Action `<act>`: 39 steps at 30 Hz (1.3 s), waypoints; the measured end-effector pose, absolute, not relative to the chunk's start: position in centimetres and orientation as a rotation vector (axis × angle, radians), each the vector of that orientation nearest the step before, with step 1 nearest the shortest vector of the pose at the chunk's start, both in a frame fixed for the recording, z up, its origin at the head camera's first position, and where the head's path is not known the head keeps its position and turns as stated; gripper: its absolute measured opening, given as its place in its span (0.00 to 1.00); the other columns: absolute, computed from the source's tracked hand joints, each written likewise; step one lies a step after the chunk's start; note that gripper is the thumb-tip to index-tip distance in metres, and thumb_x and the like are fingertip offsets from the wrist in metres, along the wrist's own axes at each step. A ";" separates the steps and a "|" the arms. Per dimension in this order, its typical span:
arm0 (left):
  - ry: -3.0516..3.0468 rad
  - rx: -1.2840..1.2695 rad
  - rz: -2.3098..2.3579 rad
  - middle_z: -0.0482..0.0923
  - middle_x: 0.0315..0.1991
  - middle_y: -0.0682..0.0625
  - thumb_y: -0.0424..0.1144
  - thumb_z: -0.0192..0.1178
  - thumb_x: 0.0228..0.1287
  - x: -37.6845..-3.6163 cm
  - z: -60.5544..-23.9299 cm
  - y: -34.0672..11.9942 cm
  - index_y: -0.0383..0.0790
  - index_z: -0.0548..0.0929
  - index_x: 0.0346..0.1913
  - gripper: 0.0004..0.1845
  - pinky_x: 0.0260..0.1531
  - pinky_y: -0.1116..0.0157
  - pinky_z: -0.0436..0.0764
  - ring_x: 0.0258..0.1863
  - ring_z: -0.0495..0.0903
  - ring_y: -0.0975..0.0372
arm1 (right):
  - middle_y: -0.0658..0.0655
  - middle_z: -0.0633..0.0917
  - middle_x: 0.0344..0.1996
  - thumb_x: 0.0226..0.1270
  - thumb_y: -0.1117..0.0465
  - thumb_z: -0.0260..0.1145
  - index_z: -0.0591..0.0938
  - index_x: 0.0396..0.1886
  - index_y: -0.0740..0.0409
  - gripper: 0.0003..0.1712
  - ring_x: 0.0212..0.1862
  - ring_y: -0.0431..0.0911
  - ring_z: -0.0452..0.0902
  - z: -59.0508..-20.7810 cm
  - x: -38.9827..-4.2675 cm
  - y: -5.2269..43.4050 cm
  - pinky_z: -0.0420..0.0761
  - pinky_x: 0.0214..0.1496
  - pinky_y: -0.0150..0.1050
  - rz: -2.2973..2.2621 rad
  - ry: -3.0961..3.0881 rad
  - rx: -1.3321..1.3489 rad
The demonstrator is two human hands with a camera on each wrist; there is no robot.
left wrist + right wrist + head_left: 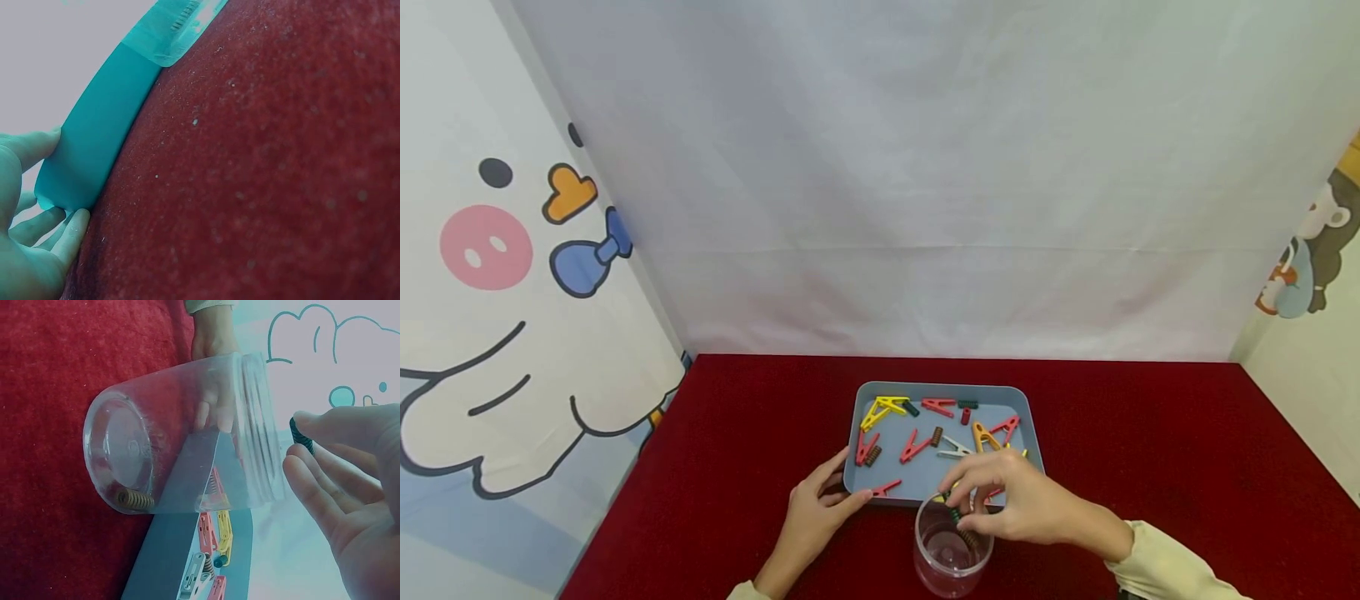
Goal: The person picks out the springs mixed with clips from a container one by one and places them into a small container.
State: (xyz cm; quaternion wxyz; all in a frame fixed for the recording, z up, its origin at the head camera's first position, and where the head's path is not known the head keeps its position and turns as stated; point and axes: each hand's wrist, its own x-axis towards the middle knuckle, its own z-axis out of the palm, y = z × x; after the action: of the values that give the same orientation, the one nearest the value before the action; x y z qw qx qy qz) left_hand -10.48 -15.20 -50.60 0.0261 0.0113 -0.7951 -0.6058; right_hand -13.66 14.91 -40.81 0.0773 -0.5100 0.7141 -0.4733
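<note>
My right hand (1011, 496) is over the mouth of a clear plastic jar (950, 581). Between thumb and fingertips it pinches a small dark green spring (301, 436), just outside the rim in the right wrist view. Inside, at the jar's bottom, lies a brown spring (134, 499). My left hand (812, 517) grips the front left corner of a grey-blue tray (917, 479), thumb at the front edge and fingers round the side. In the left wrist view, the tray wall (100, 125) stands between its thumb and fingers.
The tray holds yellow clips (887, 408), red clips (914, 447), an orange clip (983, 435), a white clip (955, 448) and loose springs (967, 404). The jar stands right against its front side. A red cloth (760, 417) covers the table, with a white curtain (925, 208) behind.
</note>
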 end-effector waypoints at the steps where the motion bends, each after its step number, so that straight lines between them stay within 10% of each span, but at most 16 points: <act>1: -2.463 0.034 -1.868 0.75 0.68 0.36 0.41 0.75 0.62 -10.5 -50.6 -15.2 0.39 0.73 0.74 0.38 0.47 0.66 0.85 0.60 0.81 0.48 | 0.63 0.88 0.44 0.60 0.72 0.76 0.89 0.40 0.58 0.10 0.35 0.35 0.83 -40.9 -13.6 14.9 0.87 0.34 0.35 -1.414 2.142 -1.535; 39: -2.465 0.032 -1.849 0.77 0.66 0.38 0.41 0.75 0.62 -10.4 -50.7 -15.3 0.40 0.73 0.74 0.38 0.48 0.66 0.85 0.60 0.80 0.48 | 0.52 0.89 0.38 0.59 0.69 0.78 0.89 0.40 0.51 0.12 0.43 0.42 0.84 -40.6 -14.6 15.2 0.84 0.41 0.38 -1.459 2.345 -1.607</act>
State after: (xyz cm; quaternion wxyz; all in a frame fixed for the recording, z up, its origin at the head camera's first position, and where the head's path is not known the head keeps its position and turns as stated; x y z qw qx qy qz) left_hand -10.38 -15.29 -50.66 0.0298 0.0103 -0.7996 -0.5997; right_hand -14.57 15.21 -40.63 -0.0268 -0.5028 0.7336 -0.4565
